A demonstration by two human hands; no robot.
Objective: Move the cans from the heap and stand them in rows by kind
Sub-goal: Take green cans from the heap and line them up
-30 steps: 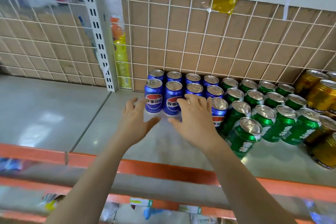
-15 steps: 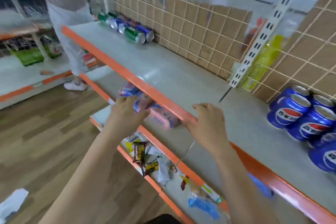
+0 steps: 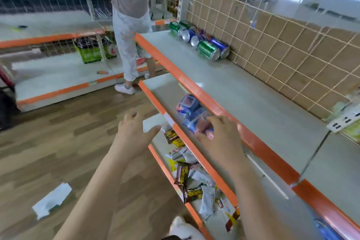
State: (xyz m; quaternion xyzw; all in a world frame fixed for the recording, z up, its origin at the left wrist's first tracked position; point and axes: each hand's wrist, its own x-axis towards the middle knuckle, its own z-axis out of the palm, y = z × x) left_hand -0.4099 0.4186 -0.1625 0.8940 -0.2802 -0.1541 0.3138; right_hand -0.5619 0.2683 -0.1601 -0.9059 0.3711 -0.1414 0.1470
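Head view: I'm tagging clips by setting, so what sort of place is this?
Probably a shop, or a mock-up of one: orange-edged shelves backed by wire grid, drink cans lying on the upper shelf, snack packets on a lower one.

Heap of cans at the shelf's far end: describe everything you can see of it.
The heap of cans is a short string of green and blue metal cans, all lying on their sides, silvery ends facing this way, packed together. It rests on the grey shelf against the wire grid; nothing else touches it.
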